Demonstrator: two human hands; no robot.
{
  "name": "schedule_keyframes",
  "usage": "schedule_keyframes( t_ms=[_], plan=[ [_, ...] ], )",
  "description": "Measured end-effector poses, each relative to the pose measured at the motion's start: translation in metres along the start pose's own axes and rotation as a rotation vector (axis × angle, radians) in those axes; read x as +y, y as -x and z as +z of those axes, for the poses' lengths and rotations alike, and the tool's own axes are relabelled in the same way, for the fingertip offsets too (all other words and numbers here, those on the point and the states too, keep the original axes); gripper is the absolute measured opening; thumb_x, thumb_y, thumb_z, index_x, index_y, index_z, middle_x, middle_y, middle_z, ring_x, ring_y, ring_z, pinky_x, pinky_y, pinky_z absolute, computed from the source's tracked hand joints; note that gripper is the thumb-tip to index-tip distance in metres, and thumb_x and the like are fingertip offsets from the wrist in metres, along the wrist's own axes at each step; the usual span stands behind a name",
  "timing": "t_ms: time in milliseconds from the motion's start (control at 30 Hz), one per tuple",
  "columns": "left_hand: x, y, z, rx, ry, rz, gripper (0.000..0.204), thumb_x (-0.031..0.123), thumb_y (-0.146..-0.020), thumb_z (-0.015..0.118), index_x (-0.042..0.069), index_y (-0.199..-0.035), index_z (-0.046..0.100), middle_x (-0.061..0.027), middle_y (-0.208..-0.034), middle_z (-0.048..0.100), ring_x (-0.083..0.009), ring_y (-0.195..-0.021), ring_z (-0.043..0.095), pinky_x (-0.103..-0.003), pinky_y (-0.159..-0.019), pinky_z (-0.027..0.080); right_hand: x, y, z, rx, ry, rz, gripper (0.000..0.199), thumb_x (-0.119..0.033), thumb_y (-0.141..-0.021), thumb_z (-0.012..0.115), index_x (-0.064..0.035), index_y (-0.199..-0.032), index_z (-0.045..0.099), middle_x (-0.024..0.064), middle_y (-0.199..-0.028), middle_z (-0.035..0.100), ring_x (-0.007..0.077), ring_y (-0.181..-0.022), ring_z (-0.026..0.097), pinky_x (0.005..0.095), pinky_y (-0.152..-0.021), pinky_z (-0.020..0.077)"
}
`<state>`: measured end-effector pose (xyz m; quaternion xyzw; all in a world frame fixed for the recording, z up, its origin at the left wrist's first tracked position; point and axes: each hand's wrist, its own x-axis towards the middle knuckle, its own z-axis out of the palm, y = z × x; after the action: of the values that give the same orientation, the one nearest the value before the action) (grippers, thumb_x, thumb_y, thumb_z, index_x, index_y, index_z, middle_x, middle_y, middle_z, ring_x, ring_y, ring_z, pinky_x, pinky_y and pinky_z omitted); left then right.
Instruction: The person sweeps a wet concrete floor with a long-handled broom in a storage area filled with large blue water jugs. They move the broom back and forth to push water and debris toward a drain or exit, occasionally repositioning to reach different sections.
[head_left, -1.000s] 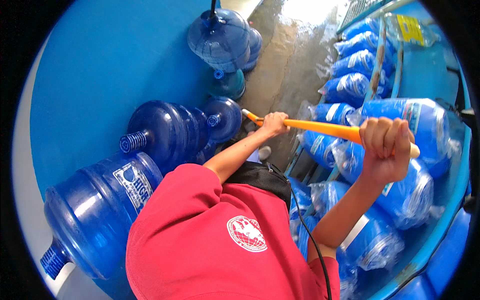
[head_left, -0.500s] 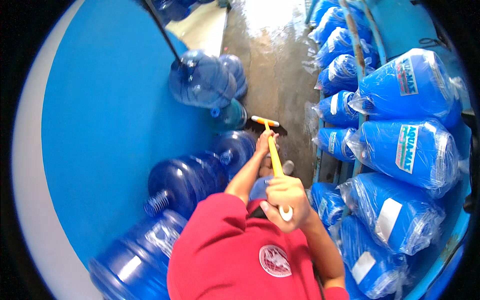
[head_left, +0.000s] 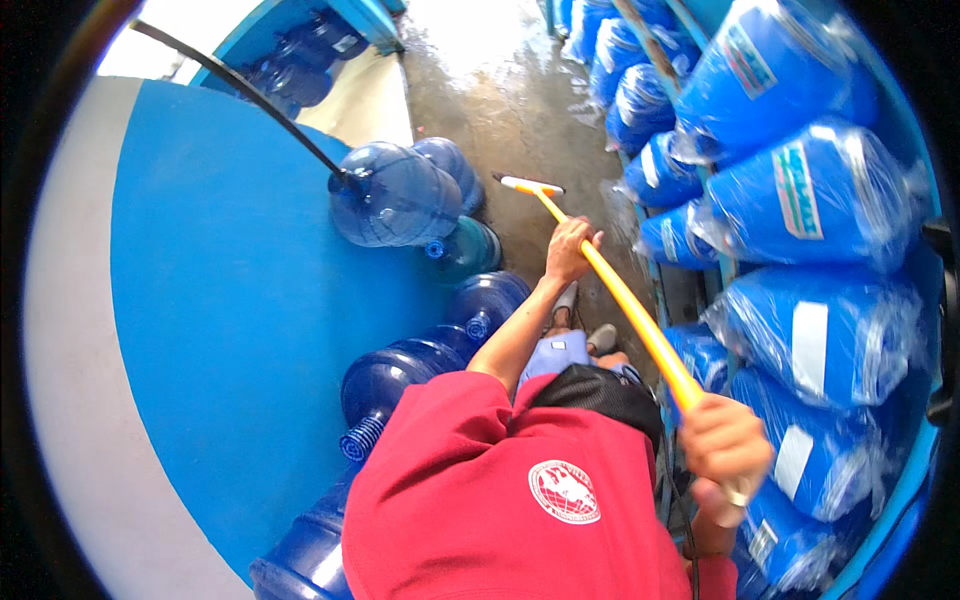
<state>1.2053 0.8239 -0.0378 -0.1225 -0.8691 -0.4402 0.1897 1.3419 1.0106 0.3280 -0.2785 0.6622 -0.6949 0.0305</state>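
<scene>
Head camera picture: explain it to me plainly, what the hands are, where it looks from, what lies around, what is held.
The picture comes from a fisheye camera worn on a person's head, looking down, so straight edges bend. There is no machine: these are the person's own bare hands. The left hand and the right hand each close a grip around a long yellow handle, whose crossbar head rests on the wet concrete floor. To the left, big blue water jugs lie along a blue wall. To the right, plastic-wrapped blue jugs fill a rack.
</scene>
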Motion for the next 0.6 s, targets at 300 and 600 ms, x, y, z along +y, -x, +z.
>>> schedule_keyframes(
  t_ms=[300, 600],
  plan=[
    [0.109, 0.084, 0.084, -1.263, 0.176, 0.352, 0.018, 0.027, -0.072, 0.066, 0.009, -0.067, 0.067, -0.0158, -0.064, 0.064, -0.0364, -0.067, 0.065, -0.046, -0.064, 0.052, -0.134, 0.131, -0.024, 0.377, 0.45, 0.46, 0.039, -0.026, -0.093, 0.048, -0.0073, -0.06, 0.057, 0.0095, -0.071, 0.063, 0.025, -0.074, 0.064, 0.0462, -0.082, 0.0479],
    [0.202, 0.195, 0.149, -1.947, 0.062, 0.734, 0.037, 0.029, -0.068, 0.063, 0.0, -0.091, 0.065, -0.0204, -0.087, 0.068, -0.0346, -0.089, 0.067, -0.042, -0.08, 0.053, -0.192, 0.205, 0.004, 0.291, 0.813, 1.635, 0.037, -0.011, -0.094, 0.047, -0.0032, -0.13, 0.053, 0.0224, -0.117, 0.061, 0.0383, -0.104, 0.06, 0.0412, -0.087, 0.0481]
  ],
)
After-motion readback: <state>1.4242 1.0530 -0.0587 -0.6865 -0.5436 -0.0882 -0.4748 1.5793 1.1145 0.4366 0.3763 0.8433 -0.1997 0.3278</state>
